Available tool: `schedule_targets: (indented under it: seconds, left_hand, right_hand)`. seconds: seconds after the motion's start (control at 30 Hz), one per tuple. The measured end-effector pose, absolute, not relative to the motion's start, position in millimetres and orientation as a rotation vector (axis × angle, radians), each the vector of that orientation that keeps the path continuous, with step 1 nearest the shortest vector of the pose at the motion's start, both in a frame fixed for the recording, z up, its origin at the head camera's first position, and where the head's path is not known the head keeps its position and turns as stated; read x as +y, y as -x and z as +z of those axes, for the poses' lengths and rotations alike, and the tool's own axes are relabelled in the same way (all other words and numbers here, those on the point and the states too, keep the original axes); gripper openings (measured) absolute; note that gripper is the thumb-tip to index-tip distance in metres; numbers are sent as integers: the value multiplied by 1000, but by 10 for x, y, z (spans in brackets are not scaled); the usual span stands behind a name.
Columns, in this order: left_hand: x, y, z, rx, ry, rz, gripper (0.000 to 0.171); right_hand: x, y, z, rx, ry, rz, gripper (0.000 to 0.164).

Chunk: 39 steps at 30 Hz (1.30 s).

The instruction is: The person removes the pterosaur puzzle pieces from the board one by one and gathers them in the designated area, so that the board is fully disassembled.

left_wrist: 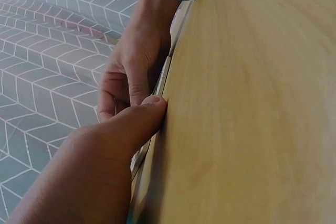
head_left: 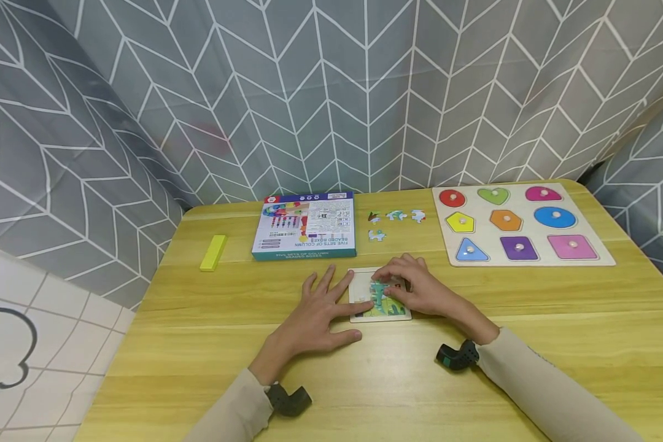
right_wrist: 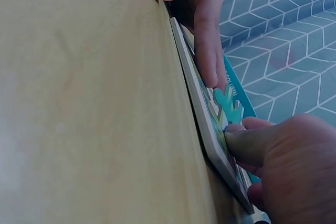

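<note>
One teal puzzle piece [right_wrist: 230, 107], presumably light and stiff, suits edge pinching; the right grip [head_left: 417, 285] pinches it, the left grip [head_left: 317, 316], fingers spread, extends over the puzzle board [head_left: 358, 281].

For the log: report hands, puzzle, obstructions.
Right hand pinching teal piece at puzzle board, partly filled. Left hand spread. Possible obstruction: index finger overlapping board. Four loose pieces beyond.

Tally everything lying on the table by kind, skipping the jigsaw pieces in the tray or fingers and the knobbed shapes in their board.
Jigsaw tray: 1
Loose jigsaw pieces: 4
Knobbed shape board: 1
Box: 1
Yellow block: 1
Total: 8
</note>
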State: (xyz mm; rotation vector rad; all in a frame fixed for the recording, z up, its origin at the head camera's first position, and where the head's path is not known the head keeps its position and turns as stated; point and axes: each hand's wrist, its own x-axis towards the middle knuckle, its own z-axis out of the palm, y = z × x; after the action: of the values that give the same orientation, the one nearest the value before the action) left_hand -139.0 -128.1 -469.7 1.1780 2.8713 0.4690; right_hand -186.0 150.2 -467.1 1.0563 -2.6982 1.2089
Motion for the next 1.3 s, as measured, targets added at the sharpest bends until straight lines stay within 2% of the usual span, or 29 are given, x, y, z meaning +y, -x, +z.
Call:
schedule_targets:
  seconds: [0.9,1.3]
  left_hand:
    - [-1280,1392,-4701,2868,-1172,466,54]
    - [-1287,1383,-4708,2871,-1168,481,53]
  right_hand:
    - [1523,1880,-4685,-2616,-969,1647,23]
    - [1572,1943,-4680,-2574,-848,1810,24]
